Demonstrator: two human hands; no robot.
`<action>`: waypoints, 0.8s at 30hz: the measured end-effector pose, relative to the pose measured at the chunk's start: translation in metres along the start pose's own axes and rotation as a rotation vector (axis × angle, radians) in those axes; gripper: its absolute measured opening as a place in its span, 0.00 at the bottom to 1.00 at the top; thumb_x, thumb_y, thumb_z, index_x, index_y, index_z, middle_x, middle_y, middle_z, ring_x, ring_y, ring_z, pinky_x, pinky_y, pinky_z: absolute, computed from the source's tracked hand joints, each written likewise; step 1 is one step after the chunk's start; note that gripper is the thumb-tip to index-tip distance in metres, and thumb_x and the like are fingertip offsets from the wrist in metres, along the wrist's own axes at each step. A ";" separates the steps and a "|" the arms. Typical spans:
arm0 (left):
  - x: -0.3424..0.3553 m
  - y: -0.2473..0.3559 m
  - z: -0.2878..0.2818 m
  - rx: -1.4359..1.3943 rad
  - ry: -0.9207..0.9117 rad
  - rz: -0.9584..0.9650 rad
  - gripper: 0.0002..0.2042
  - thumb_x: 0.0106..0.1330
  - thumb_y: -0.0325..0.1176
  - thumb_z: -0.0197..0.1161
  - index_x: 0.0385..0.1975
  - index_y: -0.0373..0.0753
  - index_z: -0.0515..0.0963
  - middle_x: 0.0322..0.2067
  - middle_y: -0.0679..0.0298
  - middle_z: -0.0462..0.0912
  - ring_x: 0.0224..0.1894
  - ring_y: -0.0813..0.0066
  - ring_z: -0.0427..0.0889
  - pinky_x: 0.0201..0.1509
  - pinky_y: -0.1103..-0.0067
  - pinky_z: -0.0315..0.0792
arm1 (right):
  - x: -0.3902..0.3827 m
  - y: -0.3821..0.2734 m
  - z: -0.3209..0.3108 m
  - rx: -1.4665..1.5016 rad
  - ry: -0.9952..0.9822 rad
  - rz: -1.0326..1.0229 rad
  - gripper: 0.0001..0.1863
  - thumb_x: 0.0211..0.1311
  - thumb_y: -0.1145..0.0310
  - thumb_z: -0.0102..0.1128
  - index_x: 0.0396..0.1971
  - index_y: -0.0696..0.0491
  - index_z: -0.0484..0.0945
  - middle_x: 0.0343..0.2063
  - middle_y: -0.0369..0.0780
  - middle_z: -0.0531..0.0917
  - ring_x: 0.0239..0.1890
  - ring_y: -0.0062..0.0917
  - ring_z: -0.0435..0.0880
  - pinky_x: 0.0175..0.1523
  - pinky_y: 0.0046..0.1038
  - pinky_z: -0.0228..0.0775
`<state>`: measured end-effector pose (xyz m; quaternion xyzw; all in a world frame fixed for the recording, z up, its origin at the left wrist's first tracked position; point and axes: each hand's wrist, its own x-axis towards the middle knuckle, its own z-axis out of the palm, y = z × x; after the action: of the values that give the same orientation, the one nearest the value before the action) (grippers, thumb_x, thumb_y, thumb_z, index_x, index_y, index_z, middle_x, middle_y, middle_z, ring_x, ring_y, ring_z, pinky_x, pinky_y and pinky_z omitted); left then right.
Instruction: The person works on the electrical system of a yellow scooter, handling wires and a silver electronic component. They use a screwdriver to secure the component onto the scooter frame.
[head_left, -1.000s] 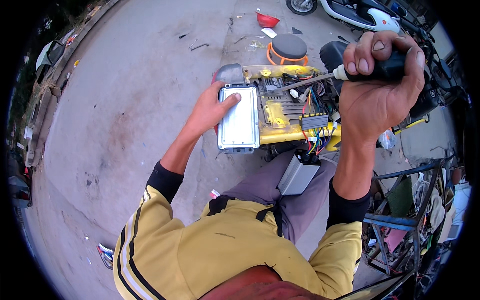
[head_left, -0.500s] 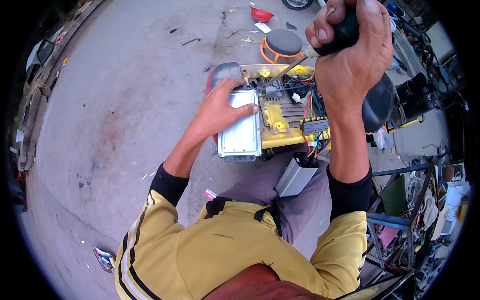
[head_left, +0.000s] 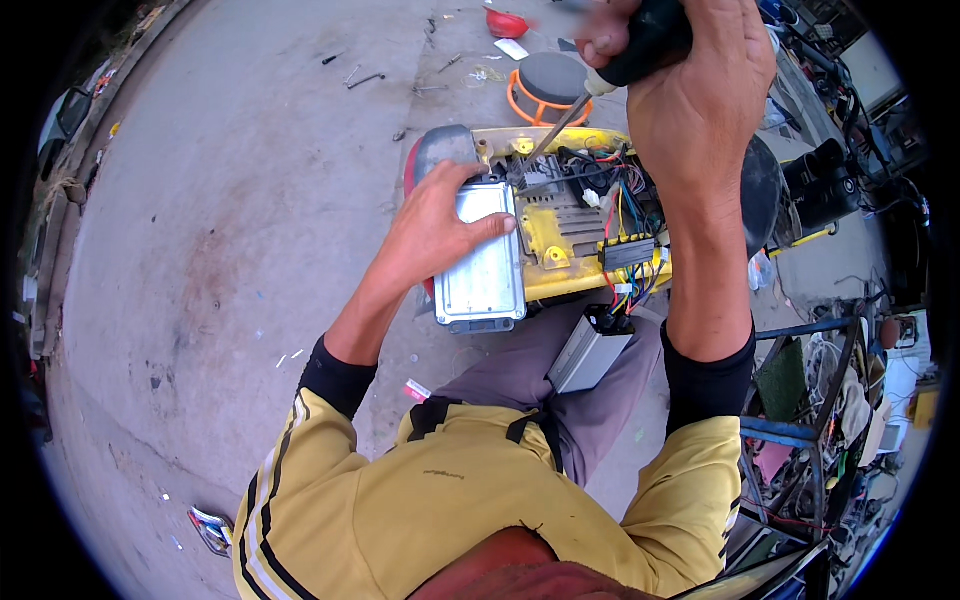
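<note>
A flat silver metal box (head_left: 477, 270) lies across the left end of a yellow vehicle frame (head_left: 575, 284). My left hand (head_left: 440, 222) grips its far part, thumb over the top face and fingers at the far-left corner. High on the right, my right hand (head_left: 695, 110) is closed around the dark handle of a screwdriver (head_left: 562, 132). The shaft slants down and left to the box's far-right corner; the tip's exact contact is hard to make out. A finned silver controller (head_left: 590, 350) rests against my thigh, its coloured wires (head_left: 625, 297) running up to the frame.
A black block (head_left: 627, 253) sits among wires on the frame. Beyond stand an orange-legged stool (head_left: 550, 90) and a red bowl-shaped thing (head_left: 508, 22). Loose tools such as a wrench (head_left: 366, 80) lie on the concrete. A metal rack (head_left: 785, 432) full of scrap stands at right.
My right hand and the screwdriver handle have shifted slightly up and left, and its fingers are now blurred. My left hand keeps its hold on the box. The whole view has shifted slightly.
</note>
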<state>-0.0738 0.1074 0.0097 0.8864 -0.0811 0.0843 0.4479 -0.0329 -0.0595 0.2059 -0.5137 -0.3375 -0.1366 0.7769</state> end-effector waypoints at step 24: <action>0.006 -0.003 -0.001 -0.100 -0.042 0.003 0.33 0.54 0.39 0.80 0.59 0.29 0.78 0.47 0.52 0.81 0.52 0.57 0.83 0.59 0.67 0.74 | 0.030 0.037 -0.002 0.171 -0.228 0.088 0.24 0.80 0.54 0.44 0.25 0.55 0.70 0.12 0.36 0.67 0.10 0.15 0.60 0.15 0.22 0.55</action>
<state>-0.0673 0.1097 0.0093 0.8645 -0.0961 0.0621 0.4895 0.0107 -0.0409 0.1994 -0.4722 -0.4111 -0.0138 0.7796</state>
